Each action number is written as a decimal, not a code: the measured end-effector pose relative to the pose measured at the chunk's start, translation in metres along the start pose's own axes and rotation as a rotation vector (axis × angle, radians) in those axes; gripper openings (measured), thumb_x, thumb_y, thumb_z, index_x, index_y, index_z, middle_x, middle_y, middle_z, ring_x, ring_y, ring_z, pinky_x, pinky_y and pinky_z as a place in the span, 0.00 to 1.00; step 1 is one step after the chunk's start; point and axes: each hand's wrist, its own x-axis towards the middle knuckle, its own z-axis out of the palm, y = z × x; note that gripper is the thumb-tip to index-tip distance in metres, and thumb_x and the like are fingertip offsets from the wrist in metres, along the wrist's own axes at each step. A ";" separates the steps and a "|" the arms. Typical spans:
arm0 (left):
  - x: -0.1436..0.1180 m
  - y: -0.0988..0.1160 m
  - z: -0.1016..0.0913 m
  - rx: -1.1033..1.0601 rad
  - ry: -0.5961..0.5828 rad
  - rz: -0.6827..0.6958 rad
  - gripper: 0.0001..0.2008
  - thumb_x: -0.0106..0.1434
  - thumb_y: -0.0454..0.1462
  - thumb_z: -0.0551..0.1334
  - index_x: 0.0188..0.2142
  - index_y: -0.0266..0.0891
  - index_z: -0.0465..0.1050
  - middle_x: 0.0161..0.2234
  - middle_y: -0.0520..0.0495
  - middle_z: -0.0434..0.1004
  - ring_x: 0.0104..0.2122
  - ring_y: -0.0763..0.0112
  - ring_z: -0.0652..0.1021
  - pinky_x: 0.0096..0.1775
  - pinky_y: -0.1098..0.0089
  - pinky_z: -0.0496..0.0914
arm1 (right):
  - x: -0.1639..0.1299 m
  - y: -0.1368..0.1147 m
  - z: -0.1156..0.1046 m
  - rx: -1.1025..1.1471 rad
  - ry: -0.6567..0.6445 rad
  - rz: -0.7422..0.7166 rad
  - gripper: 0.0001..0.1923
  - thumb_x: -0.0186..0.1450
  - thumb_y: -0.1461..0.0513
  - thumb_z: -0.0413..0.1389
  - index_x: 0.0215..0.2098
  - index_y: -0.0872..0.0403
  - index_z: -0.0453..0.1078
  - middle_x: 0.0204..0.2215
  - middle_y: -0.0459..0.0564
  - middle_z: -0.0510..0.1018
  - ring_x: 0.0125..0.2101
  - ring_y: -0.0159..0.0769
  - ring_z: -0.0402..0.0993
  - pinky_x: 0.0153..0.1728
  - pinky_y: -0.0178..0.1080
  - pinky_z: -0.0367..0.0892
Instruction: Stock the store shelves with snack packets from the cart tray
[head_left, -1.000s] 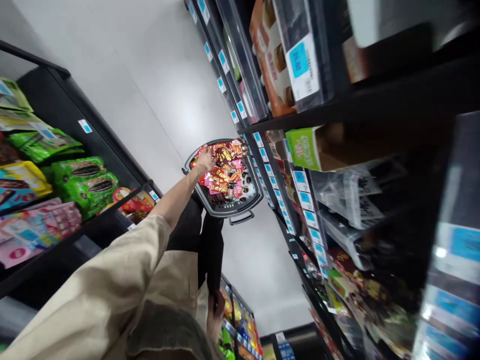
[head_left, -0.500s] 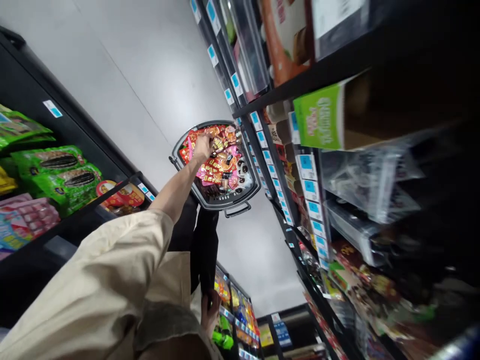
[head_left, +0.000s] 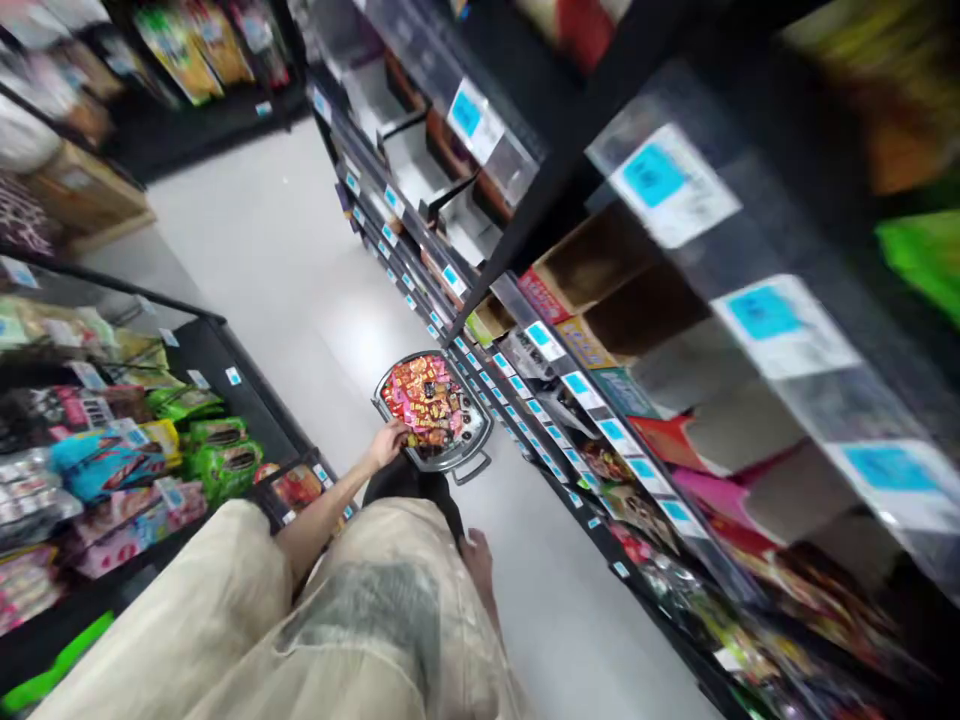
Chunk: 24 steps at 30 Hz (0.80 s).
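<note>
A dark shopping basket (head_left: 487,435) stands low in the aisle in front of me, filled with red, pink and orange snack packets (head_left: 429,392). Round dark spots on pale packaging show along its right side. At the basket's near left edge is my left hand (head_left: 388,442), its fingers bunched over the rim beside the packets. What they pinch, if anything, is too small to make out. My right hand (head_left: 478,560) hangs low beside my apron, fingers loose and slightly apart, touching nothing visible.
Tall shelving with open cartons (head_left: 667,400) and blue-and-white price tags (head_left: 660,180) runs close along the right. Lower left, a shelf holds green snack bags (head_left: 221,450). Pale floor (head_left: 300,260) stretches between them. A cardboard box (head_left: 86,195) sits far left.
My left hand has drawn back from the middle of the packets to the basket's near left edge. My view has shifted and widened, and my right hand shows more clearly.
</note>
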 end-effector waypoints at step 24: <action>-0.048 0.169 0.101 -0.443 -0.144 0.087 0.30 0.47 0.48 0.77 0.49 0.44 0.76 0.50 0.39 0.81 0.46 0.54 0.82 0.52 0.52 0.75 | -0.009 -0.029 -0.114 0.830 0.253 -0.442 0.25 0.53 0.52 0.70 0.45 0.55 0.75 0.37 0.52 0.84 0.34 0.44 0.80 0.36 0.45 0.78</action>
